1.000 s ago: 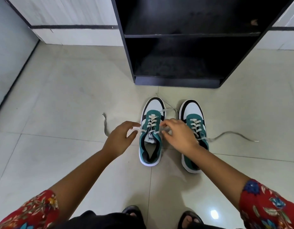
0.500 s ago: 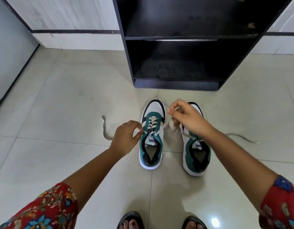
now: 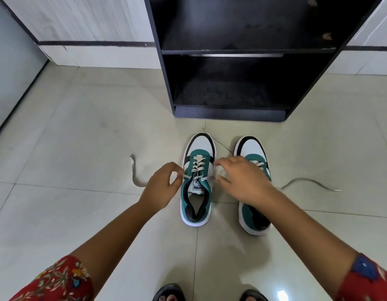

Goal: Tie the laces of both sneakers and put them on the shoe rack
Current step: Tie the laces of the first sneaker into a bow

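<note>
Two teal, white and black sneakers stand side by side on the tiled floor in front of the black shoe rack [image 3: 229, 115]. My left hand [image 3: 161, 189] pinches the lace at the left side of the left sneaker [image 3: 198, 192]; the lace's loose end [image 3: 133, 172] trails over the floor. My right hand [image 3: 242, 181] hovers over the right sneaker [image 3: 252, 148] and covers its middle. Its thumb and forefinger hold the left sneaker's other lace end, which is blurred. The right sneaker's own lace [image 3: 307, 181] lies loose on the floor to the right.
The rack has two dark shelves with nothing on them, against a white wall. A grey panel [image 3: 12, 68] stands at the far left. My feet in black sandals [image 3: 168, 295] show at the bottom edge.
My right hand pulled the lace up and forward over the right sneaker, then came back down beside the left sneaker. My left hand stayed pinched on its lace end.
</note>
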A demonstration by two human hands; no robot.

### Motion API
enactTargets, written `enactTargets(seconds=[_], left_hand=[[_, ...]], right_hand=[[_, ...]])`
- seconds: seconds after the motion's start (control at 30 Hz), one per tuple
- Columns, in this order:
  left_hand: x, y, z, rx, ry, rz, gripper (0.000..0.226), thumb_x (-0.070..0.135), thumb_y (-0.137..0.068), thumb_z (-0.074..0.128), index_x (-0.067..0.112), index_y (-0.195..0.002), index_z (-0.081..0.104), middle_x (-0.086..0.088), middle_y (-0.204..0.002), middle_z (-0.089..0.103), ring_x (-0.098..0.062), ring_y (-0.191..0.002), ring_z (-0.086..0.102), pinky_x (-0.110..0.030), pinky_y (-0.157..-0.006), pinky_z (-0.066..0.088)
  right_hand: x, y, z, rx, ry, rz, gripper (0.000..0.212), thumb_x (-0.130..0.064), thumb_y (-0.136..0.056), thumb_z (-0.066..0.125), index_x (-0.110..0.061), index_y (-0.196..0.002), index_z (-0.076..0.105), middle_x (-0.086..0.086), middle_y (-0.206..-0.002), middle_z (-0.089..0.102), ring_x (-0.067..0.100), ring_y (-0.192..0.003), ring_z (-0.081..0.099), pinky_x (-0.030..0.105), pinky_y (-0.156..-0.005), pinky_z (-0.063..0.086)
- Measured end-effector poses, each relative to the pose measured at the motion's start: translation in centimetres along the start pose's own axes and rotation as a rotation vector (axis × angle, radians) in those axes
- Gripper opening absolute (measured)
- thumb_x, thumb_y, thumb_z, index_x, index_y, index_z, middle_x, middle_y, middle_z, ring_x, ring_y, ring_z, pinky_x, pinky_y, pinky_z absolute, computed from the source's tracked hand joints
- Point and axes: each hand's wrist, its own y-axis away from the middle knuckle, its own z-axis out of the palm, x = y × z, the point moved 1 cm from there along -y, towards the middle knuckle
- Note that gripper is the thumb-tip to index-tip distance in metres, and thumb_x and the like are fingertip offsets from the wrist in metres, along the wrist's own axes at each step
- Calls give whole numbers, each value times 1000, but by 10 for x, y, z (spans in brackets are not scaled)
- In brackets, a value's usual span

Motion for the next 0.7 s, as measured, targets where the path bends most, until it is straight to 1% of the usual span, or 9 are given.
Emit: enactTargets(seconds=[0.07,0.13,0.17,0.23,0.3,0.37,0.43,0.57,0.7], left_hand=[[2,-1,-3,-34,48,-30,9,16,-89,52,23,-96,52,4,-91,67,-15,-94,63,-35,-87,47],[4,-4,-5,-72,43,-56,6,25,-90,54,25,-96,53,4,-79,64,-16,-84,63,-32,-77,46],[5,-6,-6,-75,-3,-41,6,30,-91,52,25,-89,54,6,-74,60,-13,-78,60,-29,-71,43],[7,-9,-6,-67,-139,-1,26,34,-92,48,24,-69,46,8,-65,50,-11,-66,50,-27,-60,36],[10,-11,-3,-50,-200,-21,39,34,-93,46,23,-58,33,4,-57,40,-15,-57,41,-30,-56,31],[13,-14,3,4,-137,-79,46,33,-91,51,21,-53,26,4,-49,31,-14,-50,31,-29,-53,26],[15,-15,7,64,-43,-129,53,33,-86,60,23,-48,25,4,-40,26,-12,-43,26,-23,-46,20],[5,-13,9,163,137,-229,56,26,-82,65,20,-45,24,4,-34,25,-12,-41,21,-28,-50,21],[-8,-7,11,218,230,-273,52,13,-83,60,19,-48,23,6,-37,23,-11,-46,19,-29,-53,19]], right_hand=[[-9,-9,17,-32,-220,-53,45,-32,-91,49,-24,-135,41,4,-133,55,23,-121,50,40,-98,44],[-11,-14,31,9,-255,-47,42,-27,-90,50,-23,-131,44,3,-125,59,22,-111,57,39,-92,47],[-9,-15,36,51,-236,-38,37,-25,-89,51,-21,-125,49,2,-117,63,22,-105,60,37,-88,49],[-6,-16,41,104,-212,-30,23,-21,-87,52,-18,-110,55,0,-98,69,22,-90,64,31,-75,48],[-5,-18,42,120,-238,-16,11,-19,-87,49,-14,-93,57,2,-81,65,22,-75,59,28,-63,39],[-7,-23,45,132,-368,51,19,-23,-87,47,-12,-73,52,1,-64,52,20,-61,48,29,-58,33],[-11,-27,50,139,-639,178,37,-29,-86,54,-15,-55,39,-4,-50,37,14,-51,35,30,-53,28],[-6,-30,63,235,-1132,387,51,-17,-83,65,-20,-45,31,-2,-45,29,13,-45,30,27,-53,28],[4,-21,61,292,-871,278,53,-6,-84,59,-21,-44,27,-5,-43,26,9,-41,24,19,-43,25]])
